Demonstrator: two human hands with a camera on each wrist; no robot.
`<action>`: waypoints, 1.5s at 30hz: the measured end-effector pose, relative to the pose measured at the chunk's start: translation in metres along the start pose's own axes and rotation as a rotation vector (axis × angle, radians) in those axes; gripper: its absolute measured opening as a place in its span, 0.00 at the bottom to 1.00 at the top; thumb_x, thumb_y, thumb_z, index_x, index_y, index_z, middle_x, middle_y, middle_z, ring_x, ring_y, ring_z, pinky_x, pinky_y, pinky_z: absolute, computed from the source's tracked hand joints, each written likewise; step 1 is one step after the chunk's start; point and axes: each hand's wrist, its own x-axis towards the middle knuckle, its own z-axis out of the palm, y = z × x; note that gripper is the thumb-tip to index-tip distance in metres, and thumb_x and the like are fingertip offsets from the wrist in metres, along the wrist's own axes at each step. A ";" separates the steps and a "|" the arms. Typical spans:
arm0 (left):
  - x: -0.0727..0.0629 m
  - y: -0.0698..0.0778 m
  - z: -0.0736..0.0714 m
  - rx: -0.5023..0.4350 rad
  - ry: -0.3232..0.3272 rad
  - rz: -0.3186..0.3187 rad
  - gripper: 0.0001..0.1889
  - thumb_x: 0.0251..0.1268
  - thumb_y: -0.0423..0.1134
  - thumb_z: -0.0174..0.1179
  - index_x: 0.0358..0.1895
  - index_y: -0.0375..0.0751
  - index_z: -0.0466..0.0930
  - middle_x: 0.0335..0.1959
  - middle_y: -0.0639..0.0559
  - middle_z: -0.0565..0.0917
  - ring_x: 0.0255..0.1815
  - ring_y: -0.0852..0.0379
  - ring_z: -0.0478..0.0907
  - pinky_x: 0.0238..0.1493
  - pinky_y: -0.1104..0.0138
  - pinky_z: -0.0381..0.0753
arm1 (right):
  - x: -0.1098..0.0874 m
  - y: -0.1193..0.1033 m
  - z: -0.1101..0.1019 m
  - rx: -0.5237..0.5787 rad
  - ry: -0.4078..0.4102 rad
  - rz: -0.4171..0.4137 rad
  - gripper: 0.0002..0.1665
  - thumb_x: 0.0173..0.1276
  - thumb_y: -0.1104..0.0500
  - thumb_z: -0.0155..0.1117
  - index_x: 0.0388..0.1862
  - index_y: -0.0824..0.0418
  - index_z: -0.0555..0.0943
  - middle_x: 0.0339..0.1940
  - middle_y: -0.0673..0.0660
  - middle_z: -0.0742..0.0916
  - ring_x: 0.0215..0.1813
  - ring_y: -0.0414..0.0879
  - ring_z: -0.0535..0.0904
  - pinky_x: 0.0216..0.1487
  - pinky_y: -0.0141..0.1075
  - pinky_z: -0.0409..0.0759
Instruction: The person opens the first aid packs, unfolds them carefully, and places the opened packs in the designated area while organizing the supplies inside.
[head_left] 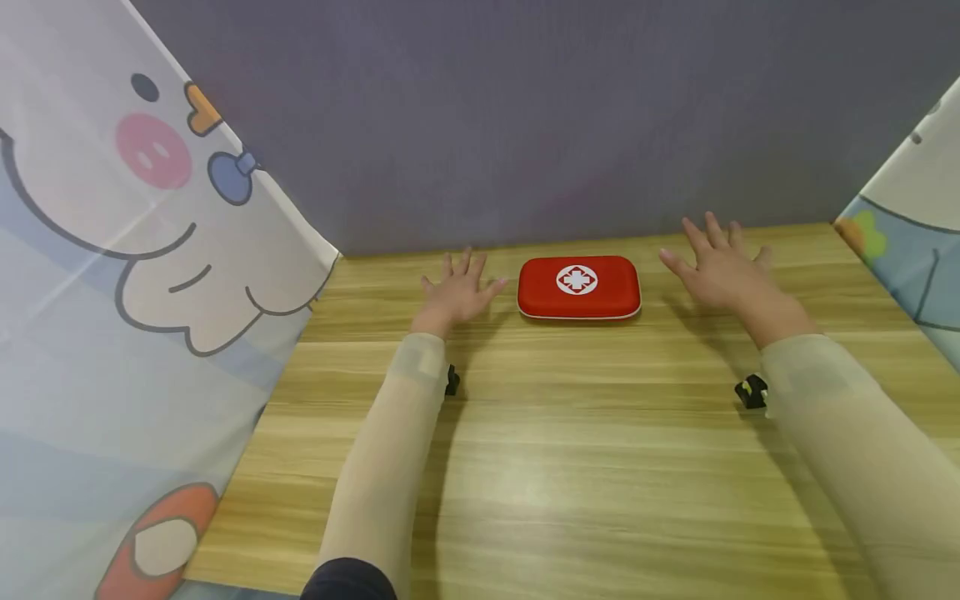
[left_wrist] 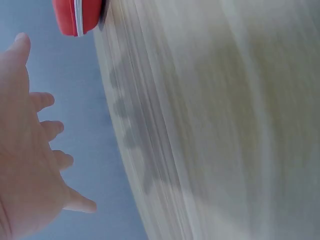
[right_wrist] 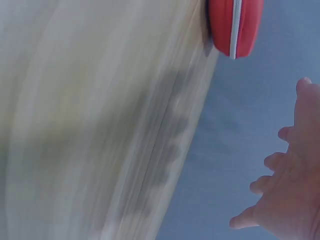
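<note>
A red zippered first-aid case (head_left: 547, 298) with a white cross emblem lies flat near the back of the wooden table. To its left my left hand (head_left: 455, 298) hovers with fingers spread, thumb pointing toward the case's side. On the other side my right hand (head_left: 726, 273) is also held above the table, fingers splayed and nothing in it. Both wrist views show a gap between hand and case: one end of the case (left_wrist: 80, 15) is at the top in the left wrist view, the other end (right_wrist: 235, 27) at the top in the right.
Behind the wooden table (head_left: 585, 450) rises a plain grey panel (head_left: 525, 125). A cartoon-printed cloth (head_left: 187, 275) hangs along the left side, and another printed cloth (head_left: 926, 225) borders the right. Small black wrist-camera parts (head_left: 752, 391) show beneath the right sleeve.
</note>
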 end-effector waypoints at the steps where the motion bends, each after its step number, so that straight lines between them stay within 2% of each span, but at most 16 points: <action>1: 0.001 0.001 -0.001 -0.002 -0.002 0.004 0.48 0.75 0.80 0.32 0.89 0.58 0.44 0.91 0.50 0.39 0.91 0.34 0.31 0.76 0.19 0.36 | 0.002 -0.003 0.000 -0.003 -0.006 -0.001 0.57 0.77 0.18 0.22 0.89 0.49 0.26 0.86 0.64 0.26 0.84 0.78 0.21 0.67 0.87 0.25; 7: 0.004 0.008 0.003 -0.014 -0.024 0.017 0.47 0.76 0.80 0.34 0.89 0.59 0.44 0.91 0.52 0.37 0.91 0.35 0.29 0.76 0.19 0.36 | 0.008 -0.026 0.001 0.024 -0.050 -0.021 0.58 0.76 0.18 0.24 0.89 0.48 0.26 0.86 0.62 0.26 0.84 0.77 0.21 0.68 0.86 0.23; 13: 0.007 0.021 0.006 -0.049 -0.066 0.044 0.47 0.75 0.81 0.30 0.89 0.63 0.40 0.91 0.55 0.37 0.91 0.38 0.30 0.78 0.21 0.38 | 0.015 -0.046 0.003 0.048 -0.070 -0.073 0.57 0.78 0.20 0.29 0.90 0.49 0.31 0.88 0.64 0.29 0.86 0.76 0.24 0.73 0.84 0.26; 17: 0.010 0.035 0.009 -0.079 -0.088 0.076 0.45 0.76 0.80 0.30 0.89 0.65 0.40 0.91 0.56 0.38 0.91 0.38 0.33 0.78 0.22 0.41 | 0.022 -0.056 0.009 0.060 -0.086 -0.138 0.57 0.80 0.23 0.39 0.91 0.52 0.37 0.89 0.68 0.35 0.87 0.76 0.29 0.77 0.81 0.30; 21: 0.013 0.046 0.014 -0.086 -0.074 0.108 0.46 0.77 0.78 0.34 0.89 0.60 0.44 0.91 0.54 0.41 0.91 0.37 0.36 0.77 0.21 0.45 | 0.031 -0.066 0.021 0.048 -0.079 -0.206 0.56 0.80 0.28 0.49 0.90 0.59 0.45 0.89 0.73 0.41 0.88 0.75 0.35 0.80 0.78 0.36; 27: 0.012 0.053 0.025 -0.077 -0.077 0.101 0.48 0.76 0.78 0.40 0.89 0.57 0.43 0.91 0.51 0.44 0.91 0.37 0.41 0.79 0.25 0.49 | 0.036 -0.090 0.040 0.021 -0.048 -0.269 0.55 0.78 0.32 0.59 0.88 0.63 0.54 0.87 0.76 0.52 0.88 0.73 0.44 0.82 0.75 0.43; 29: 0.011 0.054 0.029 -0.104 -0.065 0.103 0.50 0.75 0.77 0.45 0.89 0.56 0.44 0.91 0.50 0.46 0.91 0.38 0.44 0.80 0.28 0.52 | 0.036 -0.096 0.047 0.003 -0.042 -0.277 0.55 0.77 0.31 0.60 0.87 0.64 0.57 0.86 0.76 0.55 0.87 0.74 0.47 0.82 0.74 0.45; 32: 0.008 0.054 0.033 -0.171 -0.037 0.124 0.51 0.73 0.74 0.53 0.89 0.50 0.48 0.89 0.47 0.54 0.88 0.42 0.55 0.83 0.40 0.60 | 0.037 -0.102 0.056 -0.027 -0.026 -0.281 0.56 0.74 0.30 0.64 0.84 0.67 0.63 0.85 0.76 0.60 0.86 0.75 0.51 0.82 0.73 0.48; 36: 0.005 0.057 0.036 -0.257 -0.007 0.143 0.50 0.72 0.71 0.59 0.86 0.44 0.55 0.82 0.46 0.69 0.78 0.48 0.72 0.79 0.55 0.72 | 0.036 -0.108 0.060 -0.047 -0.001 -0.274 0.59 0.68 0.30 0.70 0.80 0.71 0.67 0.82 0.76 0.64 0.84 0.74 0.56 0.82 0.70 0.51; 40: 0.002 0.062 0.032 -0.266 0.009 0.122 0.49 0.71 0.69 0.63 0.84 0.43 0.59 0.77 0.48 0.75 0.72 0.49 0.78 0.75 0.55 0.76 | 0.034 -0.115 0.059 -0.048 0.001 -0.276 0.65 0.63 0.28 0.73 0.81 0.72 0.65 0.82 0.76 0.63 0.82 0.75 0.58 0.83 0.68 0.50; 45: -0.003 0.072 0.025 -0.204 -0.043 0.099 0.48 0.72 0.67 0.62 0.84 0.41 0.59 0.76 0.46 0.77 0.71 0.48 0.79 0.74 0.54 0.77 | 0.028 -0.114 0.063 -0.036 -0.031 -0.269 0.65 0.61 0.28 0.75 0.86 0.61 0.63 0.84 0.76 0.58 0.84 0.75 0.53 0.83 0.70 0.44</action>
